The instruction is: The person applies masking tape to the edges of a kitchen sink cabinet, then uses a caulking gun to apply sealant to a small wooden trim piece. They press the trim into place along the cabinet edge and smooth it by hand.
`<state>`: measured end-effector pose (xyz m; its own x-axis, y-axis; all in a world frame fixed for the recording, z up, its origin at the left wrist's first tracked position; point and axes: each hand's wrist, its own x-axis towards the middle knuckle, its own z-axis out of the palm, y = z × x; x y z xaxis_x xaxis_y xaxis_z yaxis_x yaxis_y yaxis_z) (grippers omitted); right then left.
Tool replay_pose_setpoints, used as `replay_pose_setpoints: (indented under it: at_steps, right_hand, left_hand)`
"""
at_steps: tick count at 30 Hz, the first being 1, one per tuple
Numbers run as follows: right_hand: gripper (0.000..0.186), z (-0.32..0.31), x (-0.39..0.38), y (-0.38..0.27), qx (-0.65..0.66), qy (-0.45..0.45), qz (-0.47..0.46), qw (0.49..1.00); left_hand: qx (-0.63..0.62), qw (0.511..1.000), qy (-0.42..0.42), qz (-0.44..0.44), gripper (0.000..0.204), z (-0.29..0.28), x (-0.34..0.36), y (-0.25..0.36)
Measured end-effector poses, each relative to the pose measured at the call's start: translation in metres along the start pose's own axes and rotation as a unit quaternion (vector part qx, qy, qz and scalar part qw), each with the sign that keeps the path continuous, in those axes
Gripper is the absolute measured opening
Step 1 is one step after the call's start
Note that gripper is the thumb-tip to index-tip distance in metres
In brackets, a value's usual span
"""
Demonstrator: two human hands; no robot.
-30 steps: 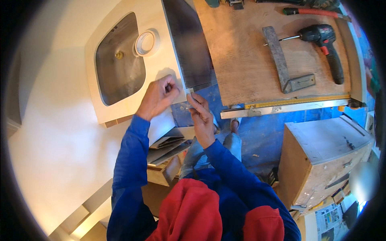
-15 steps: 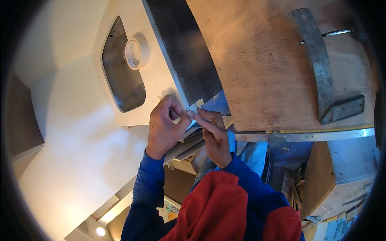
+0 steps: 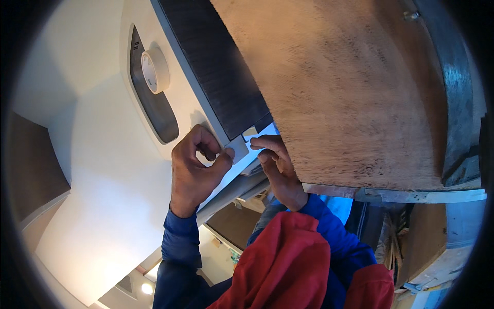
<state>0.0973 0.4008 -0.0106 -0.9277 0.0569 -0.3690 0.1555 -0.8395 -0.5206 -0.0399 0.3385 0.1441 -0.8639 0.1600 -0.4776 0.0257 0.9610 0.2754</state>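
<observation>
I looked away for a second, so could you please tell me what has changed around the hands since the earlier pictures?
The head leaned in: the white sink top and wooden board now fill the view, and the drill is out of frame. Both hands closed together at the corner of the dark panel; the left hand now pinches a small white piece, with the right hand beside it. Nothing on the bench visibly moved.

Small white square piece (image 3: 240, 149), pinched at the dark panel's (image 3: 216, 62) corner
</observation>
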Motion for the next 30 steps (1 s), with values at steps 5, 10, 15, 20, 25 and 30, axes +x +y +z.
replay_pose_setpoints:
  at_steps: [5,10,15,20,25,30]
  right_hand:
    - [0.030,-0.005,-0.012,0.020,-0.070,0.049,-0.001,0.996]
    - [0.031,-0.013,-0.020,0.031,-0.013,0.047,0.018,0.999]
    - [0.033,-0.001,-0.023,0.014,-0.033,0.045,-0.037,0.998]
    - [0.041,0.004,-0.015,-0.003,-0.059,0.028,-0.036,0.997]
    - [0.044,0.008,-0.009,0.000,-0.168,0.015,-0.131,0.977]
    - [0.045,0.017,-0.008,0.001,-0.201,-0.001,-0.135,0.970]
  left_hand:
    - [-0.019,0.999,-0.033,-0.016,0.022,-0.006,0.004,0.007]
    - [-0.029,0.998,-0.058,-0.022,0.023,-0.010,0.007,0.011]
    - [-0.041,0.996,-0.079,-0.033,0.024,-0.014,0.011,0.011]
    - [-0.039,0.995,-0.082,-0.033,0.024,-0.015,0.012,0.010]
    - [-0.038,0.995,-0.085,-0.037,0.024,-0.016,0.011,0.010]
    - [-0.034,0.996,-0.075,-0.041,0.022,-0.015,0.011,0.010]
